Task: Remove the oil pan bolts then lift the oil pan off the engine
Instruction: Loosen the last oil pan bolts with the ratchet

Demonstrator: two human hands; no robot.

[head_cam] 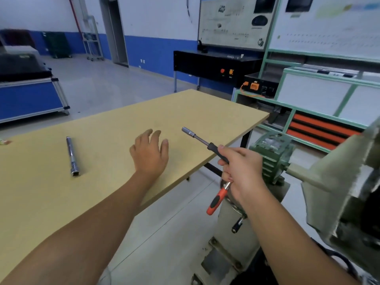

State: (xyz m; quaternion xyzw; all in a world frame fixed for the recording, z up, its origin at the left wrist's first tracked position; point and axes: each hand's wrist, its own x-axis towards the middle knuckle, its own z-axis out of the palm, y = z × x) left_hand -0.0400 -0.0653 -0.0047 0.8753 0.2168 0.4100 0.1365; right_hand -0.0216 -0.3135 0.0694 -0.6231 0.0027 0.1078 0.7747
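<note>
Nut driver (202, 141) and ratchet (217, 198) in right hand (241, 169), no legible writing

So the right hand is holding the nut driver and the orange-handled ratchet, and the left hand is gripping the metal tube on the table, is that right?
Not quite. In the head view the left hand is open over the table, gripping nothing; the metal tube lies on the table apart from it, further left. The right hand does hold the nut driver and the orange-handled ratchet.
</note>
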